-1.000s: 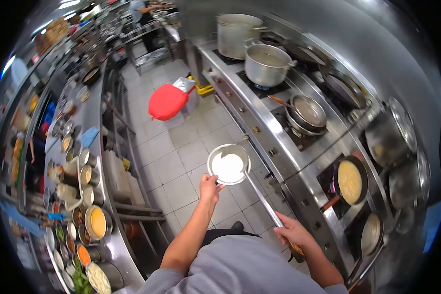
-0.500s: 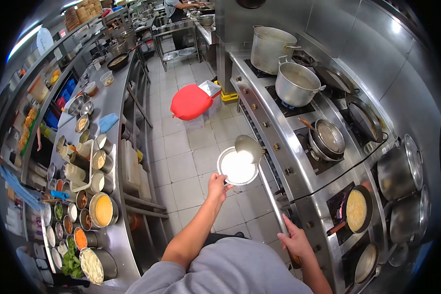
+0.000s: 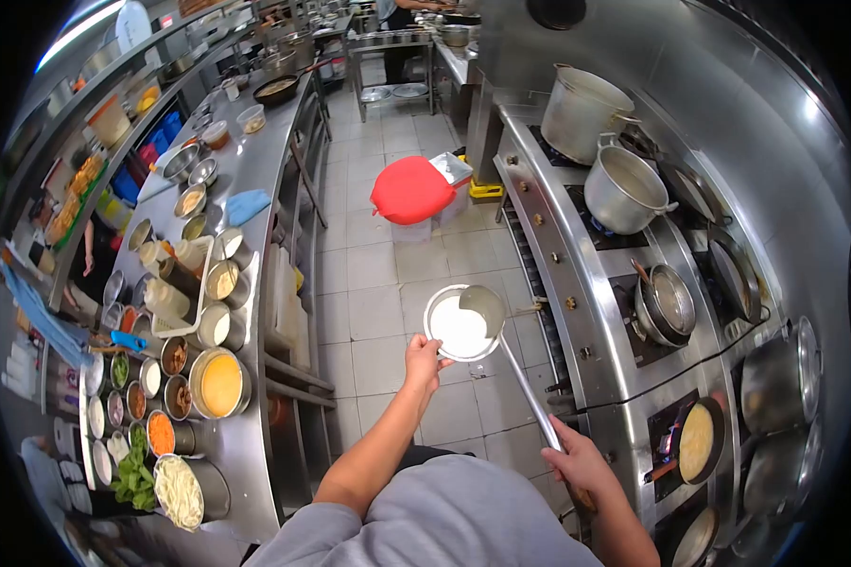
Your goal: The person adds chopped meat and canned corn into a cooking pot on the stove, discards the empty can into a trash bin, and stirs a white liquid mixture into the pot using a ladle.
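Note:
My left hand grips the rim of a metal bowl that holds a white substance. The bowl is held over the floor between counter and stove. In my right hand is the handle of a long metal ladle. The ladle's head is over the right side of the bowl, and its handle slopes down toward me. Whether the ladle touches the bowl cannot be made out.
On the left stands a steel counter with many food containers. At right is a stove with pots and a pan of yellow food. A red-covered bin stands ahead. Far back, a person is partly visible.
The view has turned right, then left and levelled, so counter and stove sit differently in the frame. The ladle head has moved from inside the bowl to its right side.

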### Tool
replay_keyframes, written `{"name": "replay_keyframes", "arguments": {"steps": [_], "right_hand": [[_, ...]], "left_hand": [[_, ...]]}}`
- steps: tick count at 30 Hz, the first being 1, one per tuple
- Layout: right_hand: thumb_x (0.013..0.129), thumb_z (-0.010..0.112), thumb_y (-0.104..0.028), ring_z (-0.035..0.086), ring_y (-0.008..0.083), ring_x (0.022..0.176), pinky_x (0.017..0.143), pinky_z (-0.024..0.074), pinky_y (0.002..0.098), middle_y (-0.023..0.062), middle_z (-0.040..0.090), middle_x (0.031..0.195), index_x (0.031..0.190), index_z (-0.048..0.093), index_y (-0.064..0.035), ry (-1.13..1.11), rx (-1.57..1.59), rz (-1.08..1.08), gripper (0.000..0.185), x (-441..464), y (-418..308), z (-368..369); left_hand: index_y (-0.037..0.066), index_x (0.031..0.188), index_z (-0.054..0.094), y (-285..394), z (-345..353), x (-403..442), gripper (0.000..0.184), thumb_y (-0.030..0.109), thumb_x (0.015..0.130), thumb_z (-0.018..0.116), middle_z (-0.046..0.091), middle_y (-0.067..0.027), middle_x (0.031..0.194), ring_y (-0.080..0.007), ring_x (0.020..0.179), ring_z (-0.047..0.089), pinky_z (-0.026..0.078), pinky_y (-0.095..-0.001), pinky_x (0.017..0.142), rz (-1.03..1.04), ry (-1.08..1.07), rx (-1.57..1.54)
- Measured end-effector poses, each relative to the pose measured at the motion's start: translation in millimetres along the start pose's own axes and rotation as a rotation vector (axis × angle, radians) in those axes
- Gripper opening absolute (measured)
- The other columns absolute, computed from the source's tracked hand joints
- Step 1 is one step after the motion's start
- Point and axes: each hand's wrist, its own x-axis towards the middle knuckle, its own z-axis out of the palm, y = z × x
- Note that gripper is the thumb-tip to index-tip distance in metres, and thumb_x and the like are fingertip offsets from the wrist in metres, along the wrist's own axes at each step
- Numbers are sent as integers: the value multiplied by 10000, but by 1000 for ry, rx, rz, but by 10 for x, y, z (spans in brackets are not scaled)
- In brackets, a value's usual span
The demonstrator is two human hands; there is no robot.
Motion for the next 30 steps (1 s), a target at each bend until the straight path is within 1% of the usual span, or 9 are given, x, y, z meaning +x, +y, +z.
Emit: {"name": "replay_keyframes", "arguments": {"steps": [1,3,7,15,23,25,27,29,30], "right_hand": [[866,640,-148,566,141,559,513,462,305,62,581,690,1454,363,-111,-8,-13,-3,651,32,-102,-20],[896,594,-101,532,107,544,486,445,254,6,555,708,1475,325,-116,-217,207,118,639,81,-347,-56],[906,565,-67,509,94,527,475,431,242,9,528,678,1490,293,-137,-341,299,178,648,219,-562,-17],[882,569,17,503,82,504,456,438,239,4,538,683,1486,292,-117,-185,189,-10,678,185,-354,269],[858,615,-25,516,88,517,485,452,243,22,601,734,1475,324,-120,-52,-100,-179,689,169,-64,248],[838,647,-73,542,114,536,505,467,278,74,610,720,1465,341,-125,40,-407,-359,700,179,57,203],[827,663,-104,565,128,554,529,472,294,115,601,699,1463,345,-142,40,-436,-396,712,196,98,223],[819,677,-173,628,311,668,670,493,330,201,632,780,1432,401,-171,123,-482,-457,672,261,202,260],[838,658,-148,644,300,695,693,498,328,200,657,826,1447,374,-169,93,-471,-428,672,304,250,262]], "left_hand": [[105,808,414,30,-46,3,175,-8,858,539,523,-44,836,-157,733,562,570,-344,555,2,3,8],[103,810,418,80,-133,33,171,-9,857,538,520,-42,835,-156,733,561,570,-339,550,11,13,5],[113,853,452,90,-340,64,143,4,856,544,524,-27,834,-149,740,558,557,-330,564,7,42,-27],[96,817,425,187,-573,37,161,-5,857,543,500,-34,824,-141,715,543,573,-326,535,33,99,-87],[107,825,433,318,-637,-204,159,5,863,550,536,-49,847,-167,768,588,598,-354,558,58,125,-116],[95,833,433,325,-661,-295,150,4,862,549,533,-54,839,-162,736,585,598,-332,549,70,128,-132],[83,841,433,311,-703,-354,142,4,861,549,530,-58,831,-156,704,583,599,-310,540,95,137,-157],[84,838,433,326,-733,-421,147,2,859,553,531,-59,830,-154,717,585,604,-315,552,108,145,-172],[84,838,433,336,-747,-465,147,2,859,553,531,-59,830,-154,717,585,604,-315,552,125,162,-179]]}}
